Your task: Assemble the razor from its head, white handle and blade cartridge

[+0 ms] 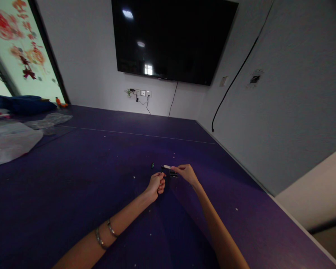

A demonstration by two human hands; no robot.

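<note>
R hand (185,172) is pinching a small pale stick (167,167) btwn thumb & fingers, near dark bits (173,175) on the purple surface (100,194) — L hand (156,183) is curling closed, can't tell if it's gripping anything. Red door lettering (27,25) is showing, too blurry to read.

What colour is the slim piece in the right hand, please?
The slim piece in the right hand is whitish; the head view shows it.

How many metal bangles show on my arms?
2, both on your left forearm: one silvery round metal bangle nearer the left hand, another silvery metal bangle farther from it.
</note>
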